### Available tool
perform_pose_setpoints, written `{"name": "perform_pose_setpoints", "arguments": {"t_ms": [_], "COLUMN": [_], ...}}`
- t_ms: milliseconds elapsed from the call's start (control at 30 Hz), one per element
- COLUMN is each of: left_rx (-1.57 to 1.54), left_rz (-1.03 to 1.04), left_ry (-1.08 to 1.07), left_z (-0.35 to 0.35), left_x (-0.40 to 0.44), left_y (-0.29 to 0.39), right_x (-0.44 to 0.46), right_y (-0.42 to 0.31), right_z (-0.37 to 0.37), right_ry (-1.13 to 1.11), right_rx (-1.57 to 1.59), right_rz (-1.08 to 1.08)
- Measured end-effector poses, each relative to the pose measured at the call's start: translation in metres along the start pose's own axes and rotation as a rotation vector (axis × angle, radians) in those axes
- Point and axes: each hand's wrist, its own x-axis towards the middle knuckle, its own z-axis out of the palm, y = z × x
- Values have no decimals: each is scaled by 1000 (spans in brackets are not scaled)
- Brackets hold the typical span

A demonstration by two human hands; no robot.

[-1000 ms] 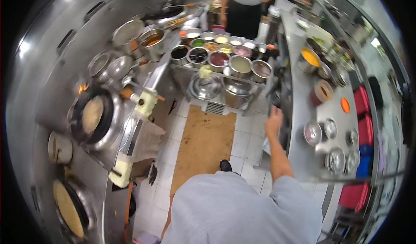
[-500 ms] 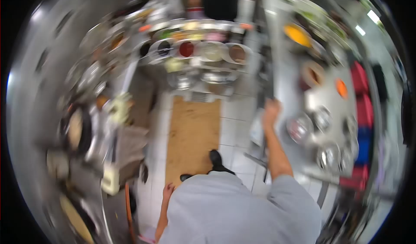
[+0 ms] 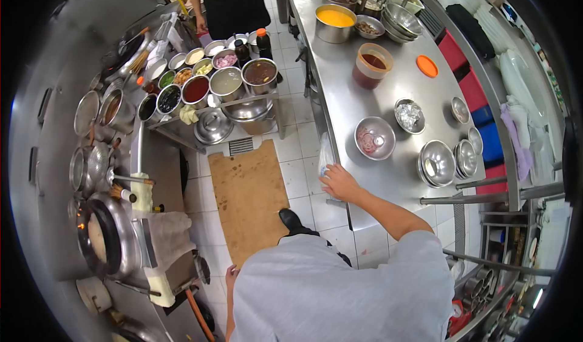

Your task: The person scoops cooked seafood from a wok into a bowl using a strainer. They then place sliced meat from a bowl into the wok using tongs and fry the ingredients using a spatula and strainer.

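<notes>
My right hand [image 3: 340, 183] is stretched out over the near-left edge of the steel table [image 3: 388, 211]. Its fingers are spread, pointing down past the edge, beside a clear plastic bag [image 3: 326, 155] that hangs there; whether they touch it I cannot tell. The closest dish is a steel bowl holding a little pinkish food [image 3: 367, 140]. Behind that stands a smaller bowl with crumpled, shiny white contents [image 3: 410, 116]. Low at my side, my left hand [image 3: 231, 275] shows only partly past the grey shirt, its fingers loose and nothing visible in them.
Stacked steel bowls [image 3: 436, 161], a tub of dark red sauce [image 3: 371, 65] and a pot of orange liquid [image 3: 334, 23] stand on the table. A rack of sauce pots [image 3: 227, 82] is ahead, a person in a black apron [image 3: 235, 9] behind it. Left is a wok [image 3: 100, 235]; a brown mat [image 3: 250, 196] covers the floor.
The view has swung toward the right and steadied from blur. My right hand, earlier higher along the table edge, now sits lower with spread fingers. My left hand stays low at my side.
</notes>
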Motion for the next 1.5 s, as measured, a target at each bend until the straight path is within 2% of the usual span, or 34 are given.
{"name": "perform_pose_setpoints", "arguments": {"t_ms": [67,167,233,300,333,400,433,500,533,633,700,733,800,833,900,967,1067,1267,1333,1500], "left_rx": [-50,-206,-120,-129,-190,-262,-313,-217,-343,-344,-210,-238,65,48,585,-128,-509,-552,-521,-349], "left_rz": [13,-77,37,-117,-149,-216,-236,-385,-453,-511,-611,-624,-287,-303,-200,-545,-463,-411,-413,-473], "left_ry": [21,71,75,162,276,287,368,287,350,384,282,302,369,396,453,679,639,631,633,501], "left_z": [12,32,41,55,63,81,89,110,127,164,182,198,228,234,241,238,220,197,194,200], "left_x": [-3,-11,-41,-78,-100,-136,-157,-195,-213,-266,-294,-301,-305,-303,-292,-278,-267,-250,-250,-246], "left_y": [-8,-35,-34,-46,-63,-97,-110,-133,-143,-145,-133,-140,-173,-180,-175,-151,-132,-130,-128,-141], "right_x": [-8,-9,-10,-8,-5,-2,-2,1,0,-4,-6,-7,-8,-9,-10,-13,-12,-13,-12,-5], "right_y": [-11,-7,-11,-16,-19,-29,-33,-36,-35,-41,-41,-37,-34,-33,-35,-34,-34,-29,-28,-36], "right_z": [1,14,18,21,20,18,18,22,23,22,24,28,36,38,37,39,37,46,43,45], "right_ry": [-54,-35,-95,-64,-79,26,7,-18,-45,-79,-97,-99,-108,-98,-108,-102,-135,-73,-150,-129], "right_rx": [-30,-28,-100,-32,-57,-81,-83,-84,-90,-97,-93,-103,-104,-126,-140,-152,-175,-197,-207,-237], "right_rz": [-1,20,31,22,3,-95,-107,-157,-119,-60,-60,-40,-54,-50,-29,-58,-52,-124,-79,-82]}}
